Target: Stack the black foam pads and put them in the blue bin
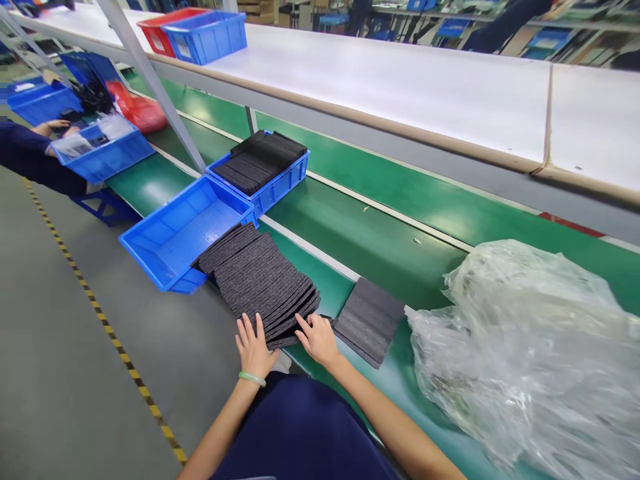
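Both grips, left hand [256,351] and right hand [319,339], loosely spread, fingers on near end of fanned black sheets [265,273]. Uneven pushing could splay them off bench [400,393] edge; empty blue bin [193,230] just beyond.

A red plastic bin [156,40] and a blue plastic bin [215,41] stand together on a long white shelf [400,83].
Crumpled clear plastic [530,353] lies on the green worktop [400,373]; a shiny red plastic bag [143,113] rests farther off; yellow-and-black striped tape [107,327] crosses the grey floor [55,373].
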Motion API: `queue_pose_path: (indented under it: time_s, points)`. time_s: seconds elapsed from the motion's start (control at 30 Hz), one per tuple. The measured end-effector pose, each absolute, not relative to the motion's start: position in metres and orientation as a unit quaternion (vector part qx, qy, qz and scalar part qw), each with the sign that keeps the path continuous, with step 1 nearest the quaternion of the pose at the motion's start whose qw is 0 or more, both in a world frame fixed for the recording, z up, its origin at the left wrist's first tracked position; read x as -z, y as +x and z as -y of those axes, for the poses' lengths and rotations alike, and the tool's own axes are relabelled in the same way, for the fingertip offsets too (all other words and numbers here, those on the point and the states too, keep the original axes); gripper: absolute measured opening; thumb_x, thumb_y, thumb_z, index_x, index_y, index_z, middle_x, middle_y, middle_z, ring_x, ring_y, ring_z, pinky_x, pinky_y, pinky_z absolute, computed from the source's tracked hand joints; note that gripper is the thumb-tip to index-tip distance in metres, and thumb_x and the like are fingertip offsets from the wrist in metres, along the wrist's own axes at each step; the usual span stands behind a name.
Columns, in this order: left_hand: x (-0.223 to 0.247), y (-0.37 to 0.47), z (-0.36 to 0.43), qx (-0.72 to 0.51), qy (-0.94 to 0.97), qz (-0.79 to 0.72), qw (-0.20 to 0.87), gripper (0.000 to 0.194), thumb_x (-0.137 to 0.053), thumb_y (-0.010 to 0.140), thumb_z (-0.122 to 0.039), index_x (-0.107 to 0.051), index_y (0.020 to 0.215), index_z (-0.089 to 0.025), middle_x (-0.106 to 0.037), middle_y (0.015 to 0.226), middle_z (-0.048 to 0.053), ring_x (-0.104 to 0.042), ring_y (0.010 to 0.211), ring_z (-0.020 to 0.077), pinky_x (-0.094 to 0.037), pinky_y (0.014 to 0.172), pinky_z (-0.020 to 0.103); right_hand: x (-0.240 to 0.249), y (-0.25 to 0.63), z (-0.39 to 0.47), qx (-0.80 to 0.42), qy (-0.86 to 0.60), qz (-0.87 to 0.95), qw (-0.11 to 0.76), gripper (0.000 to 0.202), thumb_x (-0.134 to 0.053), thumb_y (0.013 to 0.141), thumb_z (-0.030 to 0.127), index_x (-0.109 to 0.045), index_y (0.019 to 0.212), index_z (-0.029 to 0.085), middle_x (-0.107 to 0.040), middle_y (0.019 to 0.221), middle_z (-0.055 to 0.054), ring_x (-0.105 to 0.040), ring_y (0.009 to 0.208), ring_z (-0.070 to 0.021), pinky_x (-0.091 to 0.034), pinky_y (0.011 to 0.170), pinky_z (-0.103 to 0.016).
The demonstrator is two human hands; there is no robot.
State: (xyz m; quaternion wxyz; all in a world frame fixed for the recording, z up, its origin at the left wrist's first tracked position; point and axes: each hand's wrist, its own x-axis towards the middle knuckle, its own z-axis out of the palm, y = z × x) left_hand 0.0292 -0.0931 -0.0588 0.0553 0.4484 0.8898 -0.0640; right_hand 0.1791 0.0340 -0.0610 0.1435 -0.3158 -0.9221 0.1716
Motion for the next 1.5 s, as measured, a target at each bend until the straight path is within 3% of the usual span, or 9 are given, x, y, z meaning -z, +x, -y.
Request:
queue_pose_path:
  time_s: [0.13,0.27,0.5,0.7,0.8,0.97,1.07,1.23,1.5]
  points:
    - [0.054,0.032,0.092,0.060,0.449,-0.889,0.059,0.101,-0.063,0.065,-0.048,-0.015,0.145,-0.009,0.007,0.145,0.021,0.001,0.134,0.0377,-0.026,0.100,0.049,0.067,0.179,-0.034,-0.127,-0.308,0.919,0.213,0.031,-0.039,0.092,0.037,-0.061,0.087,0.016,-0.051,0.115,-0.008,-0.042,0.103,-0.0202,-0.032,0.084,-0.033]
    - [0.049,0.034,0.090,0.064,0.445,-0.891,0.066,0.099,-0.063,0.064,-0.047,-0.019,0.145,-0.009,0.004,0.146,0.021,0.000,0.134,0.0373,-0.025,0.101,0.049,0.066,0.171,-0.044,-0.116,-0.245,0.943,0.196,0.037,-0.034,0.094,0.036,-0.054,0.074,0.012,-0.031,0.140,-0.002,-0.027,0.128,-0.0190,-0.030,0.094,-0.033]
    - [0.050,0.033,0.090,0.060,0.444,-0.892,0.067,0.098,-0.064,0.064,-0.048,-0.023,0.144,-0.009,0.006,0.146,0.021,-0.001,0.134,0.0373,-0.026,0.100,0.048,0.070,0.172,-0.051,-0.146,-0.196,0.945,0.217,0.034,-0.035,0.094,0.032,-0.056,0.079,0.010,-0.050,0.120,-0.009,-0.037,0.120,-0.0181,-0.031,0.096,-0.031]
    - [0.052,0.034,0.090,0.055,0.439,-0.894,0.064,0.097,-0.064,0.064,-0.047,-0.024,0.144,-0.010,0.005,0.146,0.020,0.000,0.134,0.0369,-0.025,0.101,0.049,0.057,0.158,-0.052,-0.133,-0.239,0.951,0.145,0.049,-0.042,0.089,0.044,-0.048,0.128,0.015,-0.051,0.093,-0.009,-0.041,0.087,-0.0189,-0.033,0.082,-0.035]
    - [0.053,0.034,0.091,0.047,0.438,-0.896,0.064,0.096,-0.064,0.065,-0.046,-0.023,0.144,-0.010,0.004,0.146,0.020,-0.001,0.134,0.0369,-0.024,0.101,0.049,0.048,0.150,-0.056,-0.126,-0.243,0.958,0.081,0.055,-0.043,0.088,0.049,-0.042,0.135,0.021,-0.049,0.092,-0.009,-0.039,0.081,-0.0176,-0.032,0.080,-0.036]
    - [0.056,0.035,0.091,0.045,0.439,-0.896,0.059,0.096,-0.065,0.064,-0.046,-0.025,0.143,-0.011,0.003,0.146,0.020,-0.002,0.134,0.0366,-0.024,0.101,0.049,0.048,0.148,-0.056,-0.141,-0.259,0.953,0.063,0.051,-0.044,0.087,0.050,-0.048,0.130,0.023,-0.049,0.094,-0.008,-0.041,0.084,-0.0179,-0.034,0.080,-0.034]
    - [0.056,0.035,0.090,0.045,0.436,-0.897,0.060,0.097,-0.065,0.063,-0.048,-0.025,0.144,-0.012,0.003,0.146,0.020,-0.003,0.134,0.0361,-0.025,0.101,0.048,0.052,0.147,-0.056,-0.141,-0.269,0.947,0.107,0.043,-0.045,0.087,0.047,-0.055,0.121,0.022,-0.049,0.113,-0.009,-0.042,0.101,-0.0207,-0.034,0.088,-0.034]
    - [0.054,0.036,0.089,0.039,0.433,-0.899,0.060,0.097,-0.065,0.064,-0.047,-0.024,0.144,-0.012,0.003,0.146,0.019,-0.003,0.134,0.0358,-0.025,0.101,0.048,0.054,0.142,-0.063,-0.118,-0.191,0.962,0.158,0.038,-0.037,0.092,0.042,-0.061,0.099,0.013,-0.026,0.143,-0.004,-0.021,0.131,-0.0196,-0.025,0.104,-0.032]
    - [0.055,0.038,0.089,0.041,0.434,-0.899,0.054,0.096,-0.065,0.063,-0.045,-0.025,0.144,-0.013,0.005,0.146,0.019,-0.001,0.135,0.0349,-0.024,0.102,0.048,0.054,0.136,-0.069,-0.135,-0.134,0.971,0.144,0.037,-0.037,0.092,0.040,-0.057,0.088,0.010,-0.031,0.140,-0.005,-0.022,0.132,-0.0184,-0.026,0.106,-0.032]
